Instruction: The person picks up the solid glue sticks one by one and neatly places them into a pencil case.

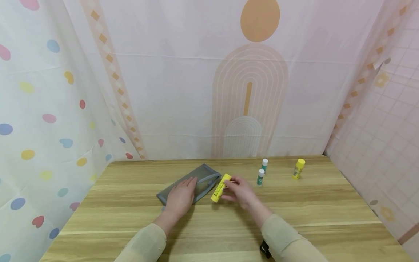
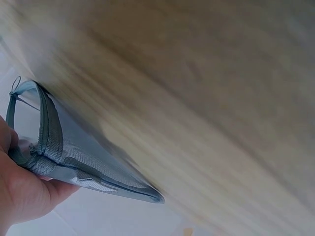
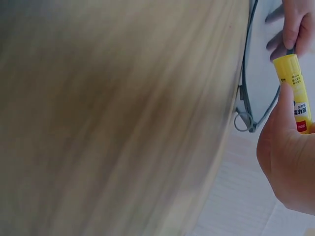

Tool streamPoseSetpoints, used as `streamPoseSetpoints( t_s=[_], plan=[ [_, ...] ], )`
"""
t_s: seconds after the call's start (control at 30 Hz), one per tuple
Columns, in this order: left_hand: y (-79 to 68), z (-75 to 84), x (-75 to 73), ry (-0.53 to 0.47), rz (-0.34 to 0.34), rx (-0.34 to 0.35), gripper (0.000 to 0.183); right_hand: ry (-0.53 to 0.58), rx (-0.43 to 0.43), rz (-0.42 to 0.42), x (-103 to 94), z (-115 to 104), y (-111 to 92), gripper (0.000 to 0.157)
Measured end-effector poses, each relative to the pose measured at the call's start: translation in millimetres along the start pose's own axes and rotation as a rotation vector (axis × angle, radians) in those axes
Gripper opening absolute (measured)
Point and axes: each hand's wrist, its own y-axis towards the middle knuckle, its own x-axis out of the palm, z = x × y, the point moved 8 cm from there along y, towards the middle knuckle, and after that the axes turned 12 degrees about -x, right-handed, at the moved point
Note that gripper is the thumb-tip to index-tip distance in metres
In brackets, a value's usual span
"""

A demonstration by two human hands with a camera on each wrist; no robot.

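Observation:
A grey mesh zip pouch [image 1: 178, 185] lies slanted on the table, its zip side gaping toward the right. My left hand [image 1: 183, 193] is over it and pinches its upper layer at the opening; in the left wrist view the thumb and fingers grip the pouch [image 2: 93, 147] by its edge. A yellow glue stick [image 1: 220, 189] is pinched between the thumb and fingers of my right hand [image 1: 242, 193]. It is tilted, one end close beside the pouch's mouth. The right wrist view shows the glue stick [image 3: 294, 83] with printed lettering.
Two small glue sticks with white caps and green labels, one nearer [image 1: 260, 177] and one behind [image 1: 264, 165], stand right of my right hand. Farther right stands another yellow glue stick [image 1: 298, 169]. Patterned curtains [image 1: 176, 102] hang behind the wooden table [image 1: 209, 233] and along both sides.

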Motion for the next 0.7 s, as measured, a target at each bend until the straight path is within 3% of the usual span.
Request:
streamPoseSetpoints(
  t_s=[0.7],
  plan=[
    [-1.2,0.3,-1.5,-0.014,0.020,0.004,0.040,0.042,0.121,0.003,27.0,18.8,8.4,0.031]
  ],
)
